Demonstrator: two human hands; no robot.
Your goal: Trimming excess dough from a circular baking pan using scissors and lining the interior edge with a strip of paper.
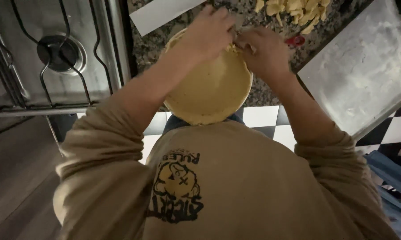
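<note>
A round pan lined with pale yellow dough (209, 91) sits at the edge of the speckled stone counter (149, 51), right in front of my chest. My left hand (209, 31) rests on the pan's far rim, fingers curled against the dough edge. Close beside it, my right hand (262, 51) pinches the dough at the same far rim. Whether a small tool sits between my fingers is hidden.
A gas hob (54, 53) with black grates lies to the left. A floured metal tray (365, 66) stands at the right. Dough scraps (293, 11) and a red-handled tool (296, 41) lie behind my hands. A white sheet (162, 13) lies at the back. Checkered floor (265, 120) shows below.
</note>
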